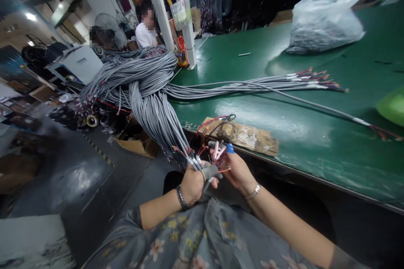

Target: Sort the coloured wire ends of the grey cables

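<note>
My left hand [193, 185] is closed around the ends of several grey cables [197, 163]. Thin coloured wires fan out of their stripped ends, and a grey cover sits on the thumb. Close beside it, my right hand [240, 171] has its fingers bent round a small pink clip-like piece [217, 151], right at the wires. A blue cover [230, 148] is on one of its digits. Part of the wires lies hidden behind the fingers. The held cables come down from a large grey cable bundle [154, 109] hanging over the table edge.
A worn wooden board [249, 138] with red and black leads lies along the edge of the green table [303, 122]. Further back are laid-out cables [252, 85], a white post [186, 21] and a filled plastic bag [325, 23]. Another person [147, 29] sits beyond; a cardboard box [135, 143] is below.
</note>
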Demonstrator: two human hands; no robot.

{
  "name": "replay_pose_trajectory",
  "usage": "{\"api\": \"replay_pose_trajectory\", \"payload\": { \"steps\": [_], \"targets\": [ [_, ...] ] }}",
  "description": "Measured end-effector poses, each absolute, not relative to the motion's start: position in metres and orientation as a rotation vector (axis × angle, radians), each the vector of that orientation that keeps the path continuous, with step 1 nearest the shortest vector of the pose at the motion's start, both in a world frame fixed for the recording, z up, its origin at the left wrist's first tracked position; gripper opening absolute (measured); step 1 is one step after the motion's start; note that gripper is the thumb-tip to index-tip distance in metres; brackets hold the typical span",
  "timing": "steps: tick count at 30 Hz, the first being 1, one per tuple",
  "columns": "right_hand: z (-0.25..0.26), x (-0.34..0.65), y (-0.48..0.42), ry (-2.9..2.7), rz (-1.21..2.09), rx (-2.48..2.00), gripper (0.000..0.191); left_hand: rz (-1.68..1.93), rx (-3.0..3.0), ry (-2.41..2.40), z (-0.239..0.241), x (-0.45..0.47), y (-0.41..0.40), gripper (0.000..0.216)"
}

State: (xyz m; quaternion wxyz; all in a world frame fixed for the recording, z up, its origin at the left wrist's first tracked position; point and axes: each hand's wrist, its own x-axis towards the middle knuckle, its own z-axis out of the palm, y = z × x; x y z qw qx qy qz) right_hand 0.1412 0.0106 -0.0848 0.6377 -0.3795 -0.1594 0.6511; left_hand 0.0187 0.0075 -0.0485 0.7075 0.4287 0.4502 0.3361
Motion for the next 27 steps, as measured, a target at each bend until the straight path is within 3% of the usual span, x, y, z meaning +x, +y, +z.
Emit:
{"api": "replay_pose_trajectory", "payload": {
  "steps": [6, 13, 19, 27],
  "targets": [
    [-0.084, 0.14, 0.015, -0.306, 1.624, -0.788, 0.044, 0.754, 0.944, 1.022, -0.053, 0.019, 0.01, 0.043],
    [-0.092, 0.142, 0.014, -0.416, 1.454, -0.809, 0.05, 0.778, 0.943, 0.991, -0.052, 0.017, 0.009, 0.042],
    [-0.099, 0.143, 0.017, -0.311, 1.68, -0.674, 0.043, 0.77, 0.961, 1.0, -0.051, 0.021, 0.01, 0.044],
    [-0.096, 0.139, 0.02, -0.187, 1.656, -0.644, 0.036, 0.755, 0.97, 1.042, -0.058, 0.019, 0.011, 0.041]
  ]
}}
